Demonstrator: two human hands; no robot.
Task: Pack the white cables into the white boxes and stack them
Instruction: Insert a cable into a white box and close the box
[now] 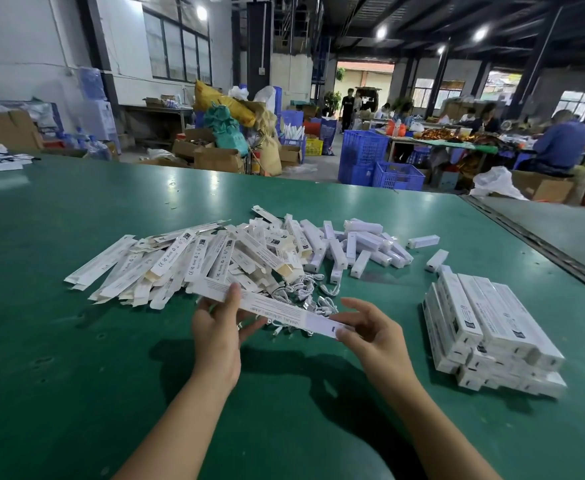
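A long flat white box [270, 305] is held above the green table [76, 341] between both hands. My left hand [220, 327] pinches its left end, thumb on top. My right hand [367, 327] pinches its right end. Under the box lies a tangle of white cables [313, 296]. A heap of flattened white boxes [180, 261] spreads to the left and behind. A neat stack of packed white boxes [488, 327] stands at the right.
Several small white rectangular units [363, 245] lie scattered behind the cables, with two loose ones [422, 241] further right. A metal seam [540, 247] crosses the table at the right. People work at benches far behind, by blue crates [381, 164].
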